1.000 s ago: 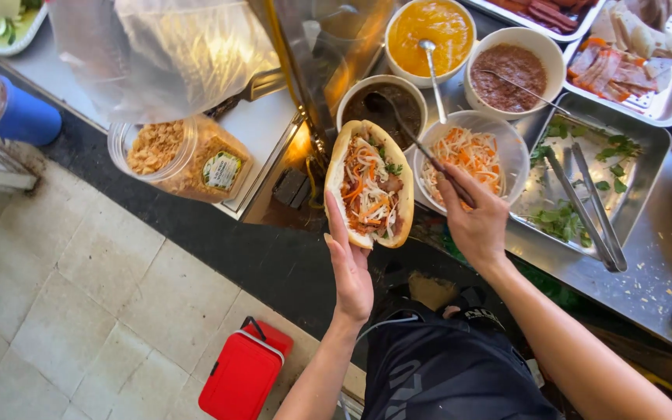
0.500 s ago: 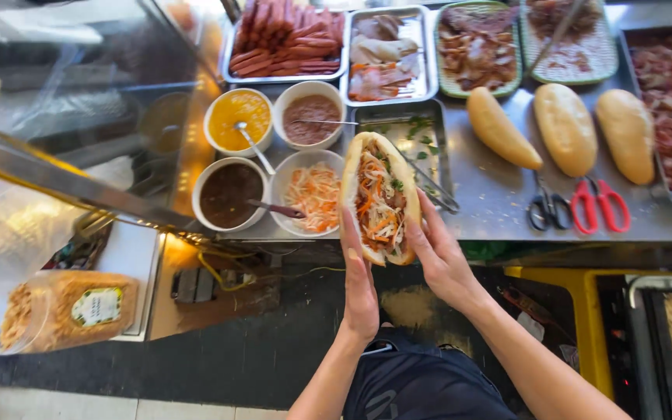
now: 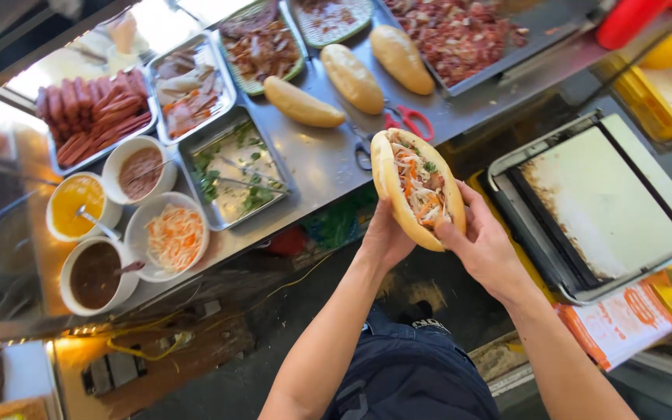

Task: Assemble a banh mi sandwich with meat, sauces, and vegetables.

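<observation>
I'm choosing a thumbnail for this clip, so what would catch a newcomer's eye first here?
First, the filled sandwich at centre, split open on shredded carrot and herbs, cradled by the left hand beneath and the right hand at its side. Next, three plain bread rolls lying on the steel counter above it, beside red-handled scissors. At left stand bowls, one of bright orange sauce.

My steel counter carries three plain bread rolls beside red-handled scissors. Along it sit trays of sausages, sliced meats and herbs. At its near edge I see bowls of yellow sauce, brown paste, shredded carrot and dark sauce.
</observation>
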